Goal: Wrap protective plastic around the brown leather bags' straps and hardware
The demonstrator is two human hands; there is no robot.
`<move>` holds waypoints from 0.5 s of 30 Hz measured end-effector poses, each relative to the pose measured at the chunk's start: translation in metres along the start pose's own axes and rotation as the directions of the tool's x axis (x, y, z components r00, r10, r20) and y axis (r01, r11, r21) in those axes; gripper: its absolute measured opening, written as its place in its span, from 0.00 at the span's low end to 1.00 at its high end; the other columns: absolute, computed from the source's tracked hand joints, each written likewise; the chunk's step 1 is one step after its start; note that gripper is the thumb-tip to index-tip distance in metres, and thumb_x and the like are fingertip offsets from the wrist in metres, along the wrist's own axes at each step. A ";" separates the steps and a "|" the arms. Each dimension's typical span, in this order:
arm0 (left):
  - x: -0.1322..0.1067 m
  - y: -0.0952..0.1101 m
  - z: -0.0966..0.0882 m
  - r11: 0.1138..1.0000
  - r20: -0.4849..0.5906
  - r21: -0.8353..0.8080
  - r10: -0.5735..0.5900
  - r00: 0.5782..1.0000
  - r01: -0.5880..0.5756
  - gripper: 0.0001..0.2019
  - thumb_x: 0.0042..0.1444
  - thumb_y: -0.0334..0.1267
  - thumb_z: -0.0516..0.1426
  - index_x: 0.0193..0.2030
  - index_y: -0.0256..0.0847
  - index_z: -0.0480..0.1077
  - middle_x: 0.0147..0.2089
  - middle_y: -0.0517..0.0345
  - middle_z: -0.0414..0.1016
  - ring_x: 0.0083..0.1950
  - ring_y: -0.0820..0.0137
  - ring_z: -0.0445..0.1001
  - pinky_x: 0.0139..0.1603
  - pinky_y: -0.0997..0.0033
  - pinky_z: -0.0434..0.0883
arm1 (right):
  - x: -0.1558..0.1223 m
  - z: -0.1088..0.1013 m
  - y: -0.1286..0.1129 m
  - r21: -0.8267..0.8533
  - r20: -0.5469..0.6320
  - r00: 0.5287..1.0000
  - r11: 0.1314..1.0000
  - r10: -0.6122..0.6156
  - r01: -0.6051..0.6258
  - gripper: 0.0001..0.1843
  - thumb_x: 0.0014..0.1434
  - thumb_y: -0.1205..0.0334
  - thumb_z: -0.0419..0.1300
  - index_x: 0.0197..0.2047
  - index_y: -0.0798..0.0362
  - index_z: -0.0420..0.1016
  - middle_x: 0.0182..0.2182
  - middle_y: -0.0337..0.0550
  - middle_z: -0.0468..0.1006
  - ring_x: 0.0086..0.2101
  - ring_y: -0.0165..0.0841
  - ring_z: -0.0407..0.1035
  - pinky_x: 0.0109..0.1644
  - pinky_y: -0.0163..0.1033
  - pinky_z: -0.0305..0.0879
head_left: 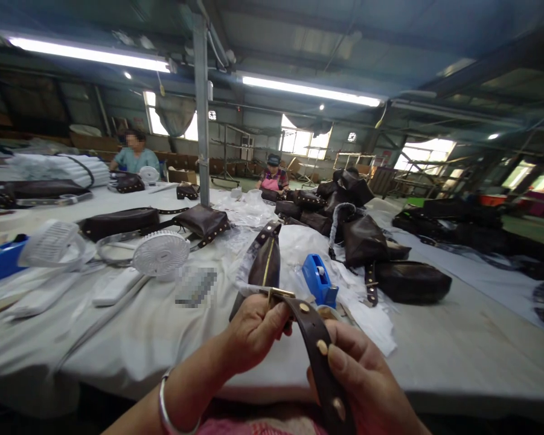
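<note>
A dark brown leather strap (310,326) with gold studs runs between my hands and down toward my lap. My left hand (258,329) is closed around the strap at its gold buckle (281,292), thumb on top. Lower down, my right hand (360,368) pinches the strap's edge beside a stud. Just beyond the buckle lies a dark brown leather bag (266,263) with a gold zip; whether the strap joins it is hidden behind my left hand. A blue tape dispenser (319,279) stands to the right of this bag.
Two white fans (160,252) stand at the left near a blue container (2,261). Brown leather bags (410,281) are heaped at the right and middle, among clear plastic wrapping. A metal post (201,109) rises behind the table (163,344). Two people (138,158) sit farther back.
</note>
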State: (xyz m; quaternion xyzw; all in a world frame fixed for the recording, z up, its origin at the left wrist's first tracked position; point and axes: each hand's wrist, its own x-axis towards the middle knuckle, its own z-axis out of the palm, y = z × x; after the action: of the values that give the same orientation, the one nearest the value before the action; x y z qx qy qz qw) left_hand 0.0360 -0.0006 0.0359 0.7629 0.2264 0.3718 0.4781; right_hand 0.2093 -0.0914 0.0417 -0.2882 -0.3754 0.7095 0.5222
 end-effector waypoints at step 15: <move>-0.017 0.022 0.011 0.883 0.283 0.441 0.034 0.958 -0.162 0.06 0.52 0.26 0.53 0.33 0.37 0.71 0.35 0.54 0.77 0.35 0.68 0.73 0.38 0.73 0.69 | 0.056 -0.024 0.014 -0.374 -0.030 0.999 0.927 0.030 -0.039 0.22 0.54 0.47 0.69 0.44 0.56 0.76 0.36 0.44 0.78 0.37 0.34 0.71 0.41 0.37 0.64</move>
State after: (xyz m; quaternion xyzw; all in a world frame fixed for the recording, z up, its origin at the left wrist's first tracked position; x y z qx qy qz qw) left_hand 0.0333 -0.0283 0.0467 0.9078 0.2024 0.2251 0.2903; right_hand 0.2054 -0.0345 0.0155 -0.3972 -0.4925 0.6306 0.4495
